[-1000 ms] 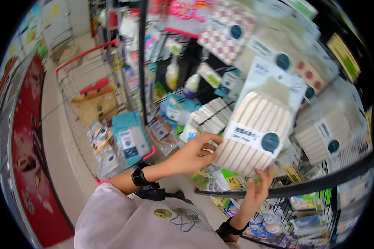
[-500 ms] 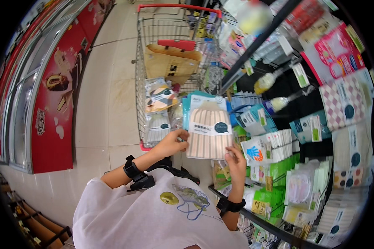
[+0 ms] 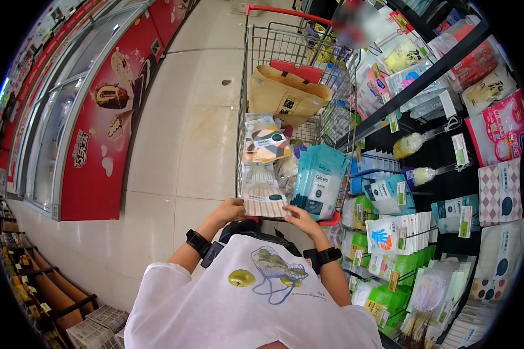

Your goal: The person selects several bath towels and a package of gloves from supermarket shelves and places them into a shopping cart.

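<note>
A flat pack with a striped shower cap or towel [image 3: 266,205] hangs level at the near end of the shopping cart [image 3: 245,70]. My left hand [image 3: 230,210] pinches its left edge, and my right hand [image 3: 300,220] holds its right edge. Just beyond it in the cart lies a grey-striped pack [image 3: 258,173], partly covered, and a pack with a coloured geometric pattern [image 3: 266,143]. Several teal packs of gloves [image 3: 321,181] lean in the cart to the right. Farther back stands a brown paper bag [image 3: 288,96].
Along the right, a shelf rack carries hanging packs, among them white packs with a blue hand print [image 3: 382,237] and green packs [image 3: 381,299]. A slanted black bar [image 3: 413,87] crosses its front. On the left stands a red freezer [image 3: 93,174], with tiled floor [image 3: 157,151] between it and the cart.
The striped pack has gone from beside the rack down and over the cart's near end, still in both hands. It now lies flatter, and the teal packs behind it are uncovered. My view has shifted.
</note>
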### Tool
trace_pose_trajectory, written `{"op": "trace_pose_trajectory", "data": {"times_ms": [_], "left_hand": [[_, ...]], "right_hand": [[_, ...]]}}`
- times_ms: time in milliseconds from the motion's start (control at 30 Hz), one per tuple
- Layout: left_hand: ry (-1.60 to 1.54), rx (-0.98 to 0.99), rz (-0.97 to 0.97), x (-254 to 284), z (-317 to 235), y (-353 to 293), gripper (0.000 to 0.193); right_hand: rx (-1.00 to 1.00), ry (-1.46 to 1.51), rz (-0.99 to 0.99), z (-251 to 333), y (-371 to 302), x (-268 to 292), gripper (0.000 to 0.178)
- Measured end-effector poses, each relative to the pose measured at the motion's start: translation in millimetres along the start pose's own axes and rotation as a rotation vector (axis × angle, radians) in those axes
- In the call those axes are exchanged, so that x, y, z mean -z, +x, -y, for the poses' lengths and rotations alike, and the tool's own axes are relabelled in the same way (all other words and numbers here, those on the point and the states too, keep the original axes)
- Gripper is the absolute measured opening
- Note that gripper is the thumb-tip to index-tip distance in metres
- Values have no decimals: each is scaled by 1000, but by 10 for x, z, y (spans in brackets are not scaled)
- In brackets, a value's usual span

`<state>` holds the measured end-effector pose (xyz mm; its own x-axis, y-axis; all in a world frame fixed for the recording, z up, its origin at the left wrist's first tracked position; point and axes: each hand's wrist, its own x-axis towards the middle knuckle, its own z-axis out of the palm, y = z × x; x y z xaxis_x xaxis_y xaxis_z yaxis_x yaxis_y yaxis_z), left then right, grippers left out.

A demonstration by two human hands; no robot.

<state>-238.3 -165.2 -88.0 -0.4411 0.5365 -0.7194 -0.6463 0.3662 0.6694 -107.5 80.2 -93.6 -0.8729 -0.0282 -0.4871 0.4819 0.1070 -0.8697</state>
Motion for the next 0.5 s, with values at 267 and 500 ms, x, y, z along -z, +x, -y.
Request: {"op": "trace_pose_trajectory", "data": {"times_ms": [267, 500], "left_hand": [[117, 50, 8, -92, -18, -86, 49], [360, 63, 274, -526, -114, 51, 42]], "right_hand": [[-158, 348, -98, -22, -534, 164, 47], [-81, 451, -373, -170, -1207, 210, 39]]}}
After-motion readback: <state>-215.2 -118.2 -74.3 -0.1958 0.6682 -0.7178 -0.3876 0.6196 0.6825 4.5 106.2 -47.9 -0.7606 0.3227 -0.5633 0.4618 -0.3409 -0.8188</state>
